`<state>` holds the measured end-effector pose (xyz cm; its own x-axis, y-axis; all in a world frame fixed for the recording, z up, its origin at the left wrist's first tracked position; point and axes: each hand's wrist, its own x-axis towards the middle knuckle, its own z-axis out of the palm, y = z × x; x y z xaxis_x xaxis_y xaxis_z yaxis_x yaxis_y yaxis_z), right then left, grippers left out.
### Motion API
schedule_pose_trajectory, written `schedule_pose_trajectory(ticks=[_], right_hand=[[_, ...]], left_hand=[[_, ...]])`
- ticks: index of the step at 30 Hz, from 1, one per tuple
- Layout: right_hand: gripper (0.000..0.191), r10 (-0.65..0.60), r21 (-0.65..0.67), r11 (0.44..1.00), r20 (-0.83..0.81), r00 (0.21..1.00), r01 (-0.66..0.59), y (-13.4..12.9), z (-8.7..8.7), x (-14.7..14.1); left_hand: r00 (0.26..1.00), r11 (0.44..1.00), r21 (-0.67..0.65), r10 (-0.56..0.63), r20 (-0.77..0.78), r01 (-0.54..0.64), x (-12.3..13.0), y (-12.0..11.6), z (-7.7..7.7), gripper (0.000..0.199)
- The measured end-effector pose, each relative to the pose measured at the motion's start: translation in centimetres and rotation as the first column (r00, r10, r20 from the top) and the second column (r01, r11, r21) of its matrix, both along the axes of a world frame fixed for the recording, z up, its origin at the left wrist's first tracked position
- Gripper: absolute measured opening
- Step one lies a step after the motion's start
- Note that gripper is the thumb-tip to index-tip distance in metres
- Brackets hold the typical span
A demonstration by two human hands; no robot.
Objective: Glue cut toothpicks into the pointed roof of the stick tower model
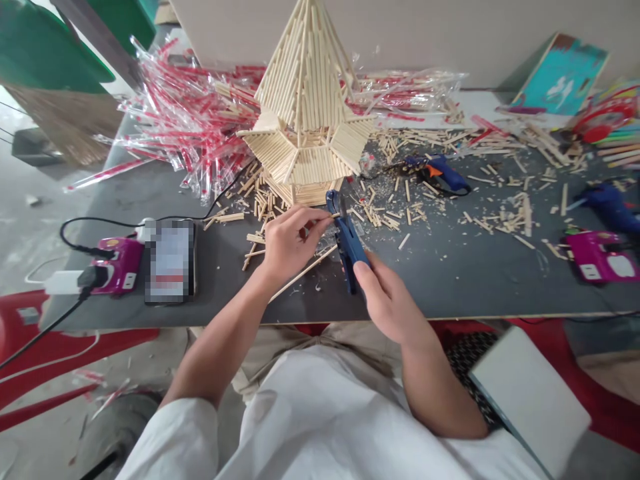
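My right hand [387,293] is wrapped round the handles of a blue cutter [353,240], whose jaws point away from me. Between finger and thumb, my left hand [293,237] pinches a short wooden stick [334,215] right at those jaws. Whether the blades touch the stick is too small to tell. A longer wooden stick [305,272] lies on the table beneath my left hand. Just beyond the cutter stands a tower-like model [315,87] of glued wooden sticks, with flared panels round its base.
Red-and-clear wrappers [185,120] are heaped at the back left. Stick offcuts [380,213] litter the grey table [450,267]. A blue glue gun [443,175] lies at right. Left are a phone [170,260] and a purple power strip [117,267] with cords; another purple strip [600,257] sits far right.
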<state>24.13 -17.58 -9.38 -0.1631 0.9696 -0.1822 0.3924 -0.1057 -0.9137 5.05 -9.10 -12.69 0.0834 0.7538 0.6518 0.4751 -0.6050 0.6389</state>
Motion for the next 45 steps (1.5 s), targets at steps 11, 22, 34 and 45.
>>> schedule_pose_trajectory(ticks=[11,22,34,45], right_hand=[[0.039,0.016,0.087,0.996,0.187,0.982,-0.032,-0.1,0.2,-1.0],[0.041,0.025,0.105,0.993,0.247,0.969,-0.052,0.0,0.0,-1.2],[0.04,0.015,0.122,0.991,0.283,0.959,-0.052,0.0,-0.2,-1.5],[0.041,-0.077,0.192,0.981,0.242,0.967,0.03,0.1,-1.9,-2.0]], left_hand=[[0.999,1.0,0.025,-0.01,-0.034,0.011,-0.3,0.1,0.0,0.01],[0.998,0.999,0.033,0.006,-0.062,-0.004,-0.5,0.2,-0.4,0.014],[0.996,0.999,0.042,-0.015,-0.085,0.018,-0.7,0.2,0.2,0.012],[0.997,1.0,-0.018,-0.012,-0.073,0.01,-0.8,0.3,0.1,0.013]])
